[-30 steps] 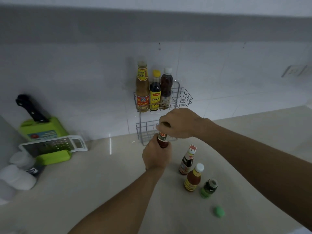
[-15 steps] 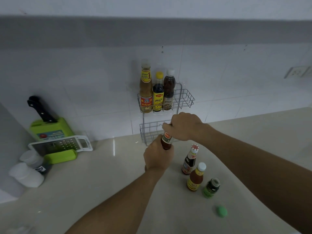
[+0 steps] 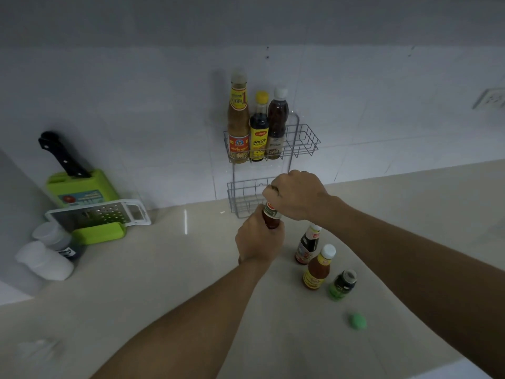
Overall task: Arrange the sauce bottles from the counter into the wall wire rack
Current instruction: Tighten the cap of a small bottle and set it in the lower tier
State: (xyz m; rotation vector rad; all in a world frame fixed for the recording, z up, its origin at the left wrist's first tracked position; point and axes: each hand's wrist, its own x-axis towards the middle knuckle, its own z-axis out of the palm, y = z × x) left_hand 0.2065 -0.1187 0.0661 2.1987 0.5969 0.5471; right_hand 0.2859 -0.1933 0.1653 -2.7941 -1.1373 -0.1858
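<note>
A two-tier wire rack [image 3: 306, 140] hangs on the tiled wall. Its upper basket holds three bottles: a tall tan one [image 3: 238, 119], a dark one with a yellow cap [image 3: 259, 129] and a brown one with a white cap [image 3: 276, 121]. The lower basket [image 3: 240, 195] looks empty. In front of it my left hand [image 3: 258, 239] grips the body of a dark red sauce bottle [image 3: 270, 218]. My right hand [image 3: 296, 195] is closed over that bottle's top. On the counter to the right stand a dark bottle [image 3: 307, 246], an orange-red bottle [image 3: 318, 269] and a small green jar [image 3: 341, 285].
A loose green cap [image 3: 357, 320] lies on the counter near the jar. At the left stand a green knife block [image 3: 79, 187] with a black-handled knife, a white grater [image 3: 103, 214] and white containers [image 3: 45, 259]. A wall socket [image 3: 490, 99] sits at the far right.
Both hands stay on the dark red bottle, in front of the lower basket. The view has shifted slightly, and the bottle sits a little lower against the rack.
</note>
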